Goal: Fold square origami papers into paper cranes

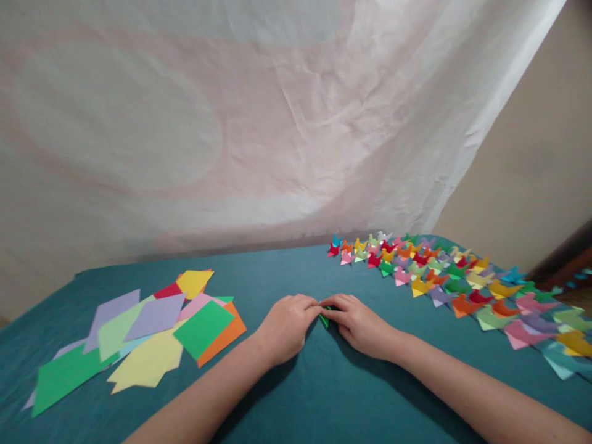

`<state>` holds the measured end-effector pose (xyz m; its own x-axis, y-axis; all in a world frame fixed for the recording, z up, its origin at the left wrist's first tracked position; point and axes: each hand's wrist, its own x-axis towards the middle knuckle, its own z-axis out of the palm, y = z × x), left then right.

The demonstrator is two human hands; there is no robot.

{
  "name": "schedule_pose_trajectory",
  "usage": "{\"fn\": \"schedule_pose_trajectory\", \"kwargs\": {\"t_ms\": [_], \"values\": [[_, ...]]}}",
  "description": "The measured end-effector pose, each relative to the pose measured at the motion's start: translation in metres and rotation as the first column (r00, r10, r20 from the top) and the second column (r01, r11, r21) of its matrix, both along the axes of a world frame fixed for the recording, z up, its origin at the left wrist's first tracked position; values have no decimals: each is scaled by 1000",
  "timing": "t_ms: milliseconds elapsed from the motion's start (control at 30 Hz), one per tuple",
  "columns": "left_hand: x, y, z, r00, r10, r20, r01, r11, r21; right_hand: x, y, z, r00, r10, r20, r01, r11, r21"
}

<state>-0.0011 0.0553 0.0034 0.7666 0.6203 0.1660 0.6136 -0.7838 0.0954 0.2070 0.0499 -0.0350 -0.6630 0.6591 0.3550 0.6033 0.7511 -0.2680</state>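
Observation:
A small folded piece of green paper point(325, 317) lies between my two hands at the middle of the table, mostly covered by fingers. From the left, my left hand point(289, 327) pinches its edge, thumb and forefinger together. My right hand point(359, 324) grips it from the other side, with the fingertips close to those of the left. Only a narrow green triangle shows below the fingers, so its full folded shape is hidden.
Loose coloured paper sheets point(203, 330) overlap in a pile on the left. Rows of folded paper birds point(420, 287) in many colours stand along the right. A teal cloth point(277, 271) covers the table, and a pale hanging sheet point(259, 142) closes off the back.

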Motion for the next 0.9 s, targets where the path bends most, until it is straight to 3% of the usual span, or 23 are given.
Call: {"fn": "schedule_pose_trajectory", "kwargs": {"t_ms": [267,633,900], "values": [[1,2,-13,998,-30,53,31,999,-20,-1,-1,4,999,-23,45,22,1000,21],[-2,7,-11,994,-91,62,94,995,-36,-6,-5,5,988,-38,149,21,993,116],[-3,6,-7,994,-105,17,106,994,-32,-3,-7,10,981,5,192,-21,997,81]]}}
